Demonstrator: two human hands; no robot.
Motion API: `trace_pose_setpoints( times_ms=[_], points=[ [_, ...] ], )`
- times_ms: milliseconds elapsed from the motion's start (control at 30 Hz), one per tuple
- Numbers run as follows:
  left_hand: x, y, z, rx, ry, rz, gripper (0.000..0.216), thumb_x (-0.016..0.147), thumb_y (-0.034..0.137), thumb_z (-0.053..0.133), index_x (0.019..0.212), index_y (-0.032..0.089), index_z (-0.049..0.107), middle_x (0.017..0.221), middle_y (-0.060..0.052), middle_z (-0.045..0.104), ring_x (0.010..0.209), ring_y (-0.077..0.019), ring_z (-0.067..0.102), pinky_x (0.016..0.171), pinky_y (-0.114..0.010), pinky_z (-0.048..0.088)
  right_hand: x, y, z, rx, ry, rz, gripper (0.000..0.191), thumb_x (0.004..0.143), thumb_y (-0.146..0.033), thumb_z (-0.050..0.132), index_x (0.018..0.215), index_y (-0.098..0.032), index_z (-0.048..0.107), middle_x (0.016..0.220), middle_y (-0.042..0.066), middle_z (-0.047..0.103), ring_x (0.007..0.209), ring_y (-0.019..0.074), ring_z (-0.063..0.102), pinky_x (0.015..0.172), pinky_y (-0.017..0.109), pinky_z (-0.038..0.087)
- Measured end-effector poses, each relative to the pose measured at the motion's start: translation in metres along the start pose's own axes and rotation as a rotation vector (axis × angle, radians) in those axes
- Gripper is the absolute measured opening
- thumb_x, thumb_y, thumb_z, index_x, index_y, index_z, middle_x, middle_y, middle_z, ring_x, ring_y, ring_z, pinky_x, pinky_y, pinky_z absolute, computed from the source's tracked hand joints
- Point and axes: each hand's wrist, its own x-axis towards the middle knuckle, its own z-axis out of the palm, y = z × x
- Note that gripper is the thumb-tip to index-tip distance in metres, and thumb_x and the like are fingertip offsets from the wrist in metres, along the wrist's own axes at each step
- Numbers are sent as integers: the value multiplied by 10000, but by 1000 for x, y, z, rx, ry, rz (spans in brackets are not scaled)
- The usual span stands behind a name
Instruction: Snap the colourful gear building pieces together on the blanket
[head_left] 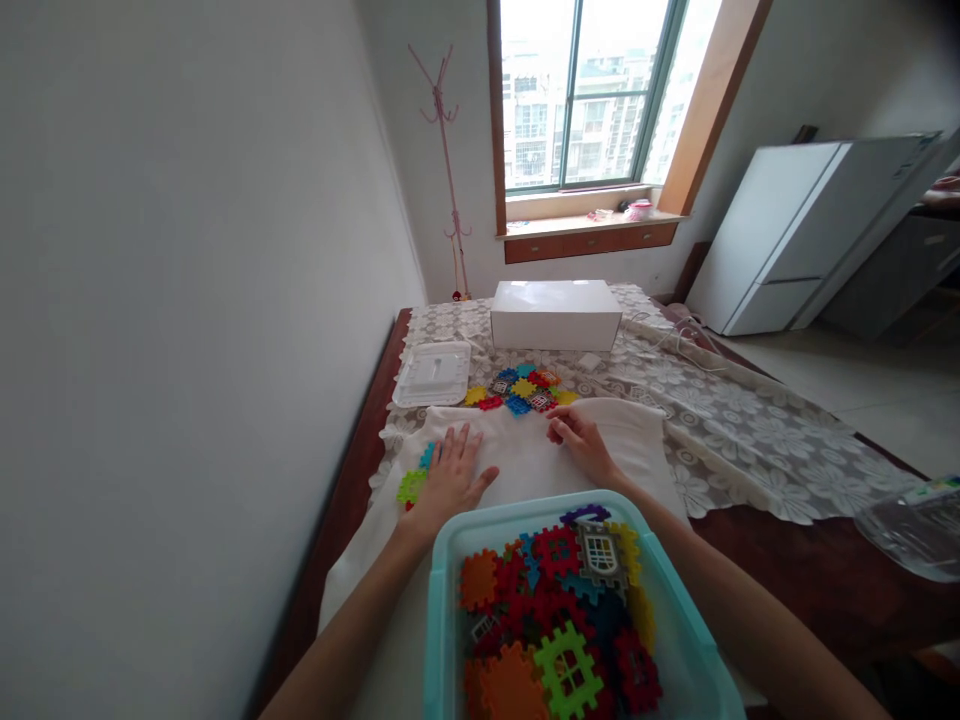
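Observation:
My left hand (455,474) lies flat with fingers spread on a white cloth (517,465), partly over a few building pieces, among them a lime green one (411,487). On the cloth's far right part rests my right hand (585,448), its fingers curled; whether anything is in them I cannot make out. Just beyond the cloth is a cluster of colourful interlocking plastic pieces (523,388). Between my forearms stands a light teal plastic bin (442,620) full of similar pieces, with an orange square (514,685) and a green window piece (568,672) near the top.
A white lid (433,375) lies at the table's left, and a white box (555,315) stands at the back. A patterned lace tablecloth (720,450) covers the dark table. Clear plastic packaging (919,530) sits at the right edge. A wall (187,300) runs close along the left.

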Motion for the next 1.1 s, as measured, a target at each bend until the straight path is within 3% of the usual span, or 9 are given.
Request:
trace_pose_setpoints(
  times_ms=[167, 300, 467, 633, 800, 867, 967, 1033, 1100],
  points=[
    [-15, -4, -2, -7, 159, 42, 708, 1059, 559, 660, 1659, 196, 563, 1799, -185, 462, 1716, -415, 361, 1419, -671, 240, -1, 2, 1, 1, -34, -8, 357, 919, -566, 707, 1047, -234, 696, 779, 20, 689, 723, 204, 632, 706, 365, 516],
    [-17, -1, -5, -40, 289, -20, 589, 1062, 521, 661, 1584, 249, 631, 1747, -154, 546, 1697, -435, 390, 1411, -735, 197, -3, 4, 1, -31, -53, -15, 367, 927, -576, 704, 1044, -228, 702, 768, 17, 684, 722, 205, 641, 710, 363, 525],
    [-19, 8, -6, 50, 155, -218, 720, 1056, 591, 665, 1680, 247, 562, 1836, -170, 387, 1726, -505, 282, 1352, -858, 126, -5, 4, 1, -93, -81, -6, 372, 926, -580, 697, 1007, -217, 704, 768, 25, 702, 724, 201, 648, 716, 350, 523],
    [-21, 14, -11, 99, 99, -284, 719, 1077, 498, 655, 1723, 219, 504, 1868, -149, 313, 1753, -419, 263, 1388, -798, 110, -8, 1, 2, -176, -105, 0, 354, 922, -541, 667, 983, -197, 725, 775, 34, 709, 726, 197, 652, 712, 341, 502],
    [-19, 7, -13, -101, 187, -176, 602, 1045, 333, 688, 1628, 228, 581, 1790, -163, 480, 1684, -364, 432, 1418, -747, 96, -9, -3, 3, -217, -117, -4, 350, 930, -528, 630, 967, -196, 732, 776, 36, 716, 727, 197, 658, 710, 336, 492],
    [-18, 4, -12, -240, 218, -93, 571, 1016, 296, 708, 1573, 211, 621, 1706, -169, 589, 1591, -349, 561, 1418, -683, 233, -9, -4, 3, -233, -129, -7, 356, 936, -532, 622, 964, -195, 734, 775, 37, 717, 729, 197, 658, 708, 334, 489],
    [-18, 2, -11, -418, 219, -2, 458, 1021, 283, 688, 1471, 195, 690, 1483, -154, 757, 1244, -292, 792, 1318, -573, 467, -10, -3, 3, -245, -134, 2, 369, 936, -540, 622, 969, -191, 737, 775, 40, 719, 731, 200, 662, 708, 334, 489],
    [-19, 2, -11, -414, 246, 37, 355, 1038, 267, 663, 1379, 203, 739, 1368, -126, 811, 1125, -272, 822, 1329, -575, 450, -10, -3, 2, -244, -132, 13, 377, 933, -547, 626, 975, -189, 737, 775, 42, 720, 731, 202, 665, 707, 334, 488],
    [-20, 4, -12, -323, 301, 47, 292, 1043, 244, 658, 1312, 219, 769, 1350, -109, 824, 1220, -296, 798, 1380, -613, 358, -10, -3, 2, -240, -131, 16, 379, 932, -550, 629, 971, -189, 736, 772, 42, 720, 728, 202, 662, 705, 335, 486]
  ],
)
